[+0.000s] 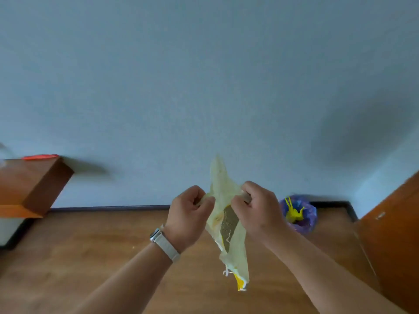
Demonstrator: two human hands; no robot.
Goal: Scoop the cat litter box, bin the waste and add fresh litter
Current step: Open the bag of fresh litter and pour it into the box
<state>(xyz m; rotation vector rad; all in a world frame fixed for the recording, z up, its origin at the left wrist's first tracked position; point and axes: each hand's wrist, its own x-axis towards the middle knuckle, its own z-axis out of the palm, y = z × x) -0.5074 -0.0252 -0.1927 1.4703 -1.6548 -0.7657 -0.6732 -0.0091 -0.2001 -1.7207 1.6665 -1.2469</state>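
Note:
I hold a pale yellow woven litter bag up in front of me over the wooden floor. My left hand grips its left edge and my right hand grips its right edge, both near the top. The bag hangs limp and flattened, with a grey printed patch on its front and a frayed yellow lower corner. A bin lined with a purple bag stands on the floor by the wall, to the right of my right hand, with yellow ties showing in it. The litter box is out of view.
A brown wooden cabinet corner juts in from the left with something red on top. A brown wooden door or panel stands at the right. A plain pale wall fills the upper view.

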